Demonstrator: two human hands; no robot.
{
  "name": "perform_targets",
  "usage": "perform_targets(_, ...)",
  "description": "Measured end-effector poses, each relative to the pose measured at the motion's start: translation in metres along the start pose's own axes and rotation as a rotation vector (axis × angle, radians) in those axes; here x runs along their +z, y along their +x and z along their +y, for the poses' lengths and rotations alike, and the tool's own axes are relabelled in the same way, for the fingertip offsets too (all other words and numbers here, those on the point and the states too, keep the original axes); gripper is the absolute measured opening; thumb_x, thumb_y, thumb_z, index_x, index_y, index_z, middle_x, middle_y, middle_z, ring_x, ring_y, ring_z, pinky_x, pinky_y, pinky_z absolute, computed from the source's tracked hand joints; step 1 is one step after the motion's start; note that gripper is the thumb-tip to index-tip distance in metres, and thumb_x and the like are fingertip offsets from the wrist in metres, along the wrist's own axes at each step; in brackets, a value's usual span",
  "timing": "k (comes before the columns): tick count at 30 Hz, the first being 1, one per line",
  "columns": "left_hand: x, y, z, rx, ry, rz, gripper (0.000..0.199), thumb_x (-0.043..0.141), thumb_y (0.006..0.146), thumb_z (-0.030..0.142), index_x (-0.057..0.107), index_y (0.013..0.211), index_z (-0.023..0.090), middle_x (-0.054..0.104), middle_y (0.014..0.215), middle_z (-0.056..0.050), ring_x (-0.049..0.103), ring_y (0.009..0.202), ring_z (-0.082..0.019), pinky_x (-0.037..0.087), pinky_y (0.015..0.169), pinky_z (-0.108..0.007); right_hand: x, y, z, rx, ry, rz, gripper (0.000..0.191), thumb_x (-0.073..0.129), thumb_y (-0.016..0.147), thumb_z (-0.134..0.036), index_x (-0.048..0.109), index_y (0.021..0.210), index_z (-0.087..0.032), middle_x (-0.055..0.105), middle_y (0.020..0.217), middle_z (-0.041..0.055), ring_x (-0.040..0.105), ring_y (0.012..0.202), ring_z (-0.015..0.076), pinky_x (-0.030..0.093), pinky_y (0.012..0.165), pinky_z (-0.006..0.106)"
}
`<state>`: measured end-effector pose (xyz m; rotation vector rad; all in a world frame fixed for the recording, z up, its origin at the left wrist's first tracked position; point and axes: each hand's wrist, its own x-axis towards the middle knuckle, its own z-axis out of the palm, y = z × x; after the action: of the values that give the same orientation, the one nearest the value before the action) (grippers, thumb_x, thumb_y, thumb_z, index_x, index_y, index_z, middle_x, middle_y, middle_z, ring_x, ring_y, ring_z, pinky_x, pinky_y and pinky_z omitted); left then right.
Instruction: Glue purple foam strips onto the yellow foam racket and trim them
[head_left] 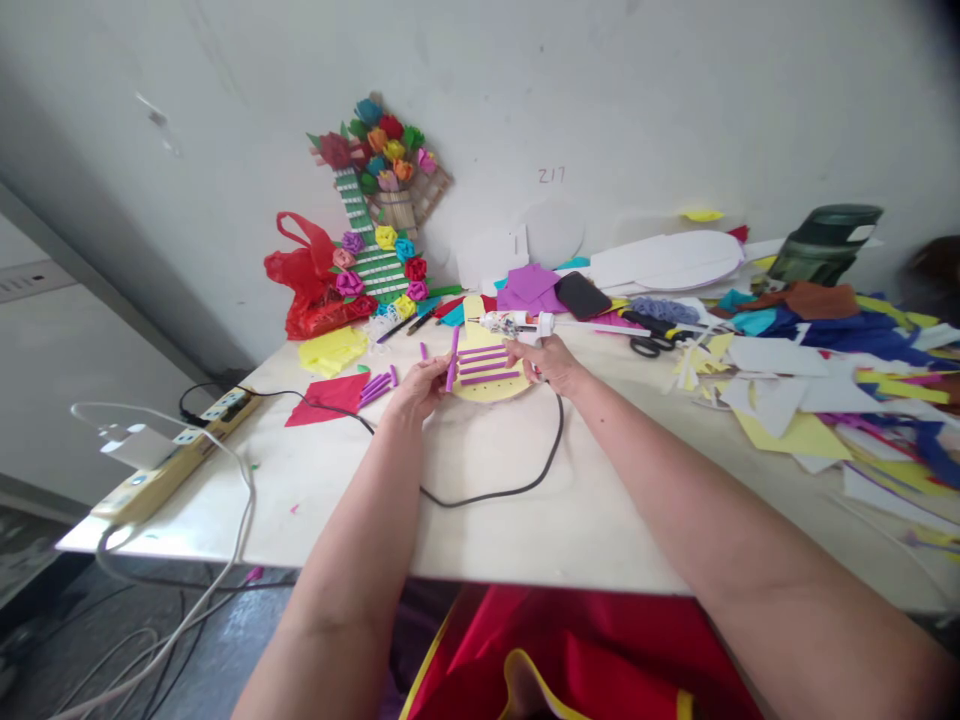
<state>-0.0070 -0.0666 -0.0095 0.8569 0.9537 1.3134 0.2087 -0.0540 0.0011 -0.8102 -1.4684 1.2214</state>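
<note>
My left hand (427, 384) pinches a purple paper stick (453, 360), which stands near upright at the left edge of a round yellow piece (495, 393). Several purple strips (482, 366) lie across that piece, roughly parallel, with a row of small dots below them. My right hand (549, 362) is wrapped round a white glue gun (544, 324), its nozzle pointing left over the top of the yellow piece toward the stick. A black cord runs from the gun. More purple sticks (377, 387) lie left of my left hand.
A red sheet (328, 398), yellow paper (333, 349) and a power strip (176, 455) are on the left. Behind stand paper flowers (390, 150) and a red bag (311, 285). Scissors (652, 343), paper scraps (780, 357) and a dark bottle (823, 245) are on the right.
</note>
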Motion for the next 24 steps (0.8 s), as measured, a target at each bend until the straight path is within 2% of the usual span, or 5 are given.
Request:
perform_targets(6, -0.0046, 0.0032, -0.0033, 0.003, -0.002, -0.044, 0.013, 0.069, 0.064, 0.017, 0.063, 0.072, 0.007, 0.054, 0.051, 0.0, 0.045, 0.041, -0.005, 0.02, 0.032, -0.014, 0.0018, -0.0002, -0.0005, 0.003, -0.051, -0.026, 0.033, 0.07, 0.063, -0.044, 0.06, 0.063, -0.012, 0.064, 0.054, 0.0031, 0.035, 0.026, 0.0039, 0.026, 0.028, 0.021)
perform_targets(24, -0.0071, 0.0035, -0.0035, -0.016, 0.002, -0.058, 0.013, 0.069, 0.065, 0.018, 0.061, 0.068, 0.008, 0.048, 0.046, 0.002, 0.038, 0.035, -0.003, 0.017, 0.03, -0.012, 0.0061, -0.0028, -0.0028, 0.033, -0.111, -0.068, 0.032, 0.073, 0.061, -0.041, 0.063, 0.072, -0.013, 0.062, 0.05, -0.0003, 0.036, 0.027, 0.004, 0.027, 0.027, 0.019)
